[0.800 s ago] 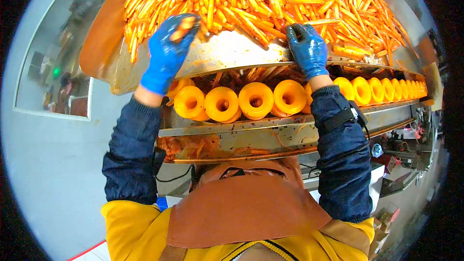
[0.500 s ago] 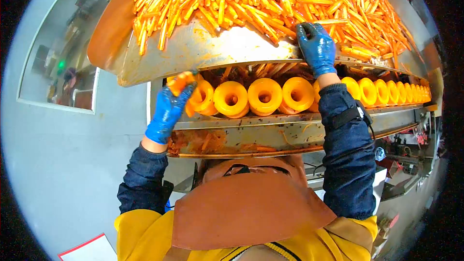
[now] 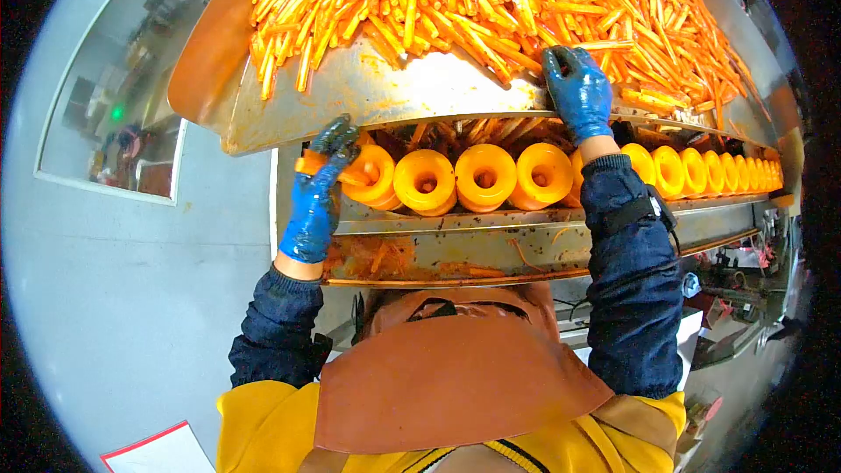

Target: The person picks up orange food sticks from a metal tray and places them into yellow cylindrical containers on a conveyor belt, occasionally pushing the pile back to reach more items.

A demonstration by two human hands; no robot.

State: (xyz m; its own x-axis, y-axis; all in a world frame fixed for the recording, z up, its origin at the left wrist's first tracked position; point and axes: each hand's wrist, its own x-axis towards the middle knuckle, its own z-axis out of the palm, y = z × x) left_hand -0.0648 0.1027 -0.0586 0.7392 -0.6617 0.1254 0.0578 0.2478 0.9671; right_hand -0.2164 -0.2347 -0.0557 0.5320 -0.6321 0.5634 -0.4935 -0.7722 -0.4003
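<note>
My left hand (image 3: 317, 188), in a wet blue glove, is closed around orange sticks (image 3: 357, 177) beside the leftmost yellow cup (image 3: 375, 186). The sticks lie sideways, their right ends over that cup. My right hand (image 3: 578, 95), gloved in blue too, rests at the front of a heap of orange sticks (image 3: 491, 9) on the metal tray (image 3: 307, 109). Its fingers are curled, and whether a stick is pinched under them is hidden. Several yellow cups with round holes (image 3: 484, 177) stand in a row below the tray edge, partly covered by my right forearm.
Below the cups runs a metal ledge (image 3: 438, 250) with orange scraps. A raised guard (image 3: 206, 70) borders the tray on the left. A wall with a window (image 3: 123, 96) is farther left. Machinery (image 3: 745, 298) stands at the right. A brown apron (image 3: 455, 385) covers my front.
My left hand has moved slightly right, and the sticks in it now lie more level, over the leftmost cup. My right hand stays at the heap. The view has shifted slightly.
</note>
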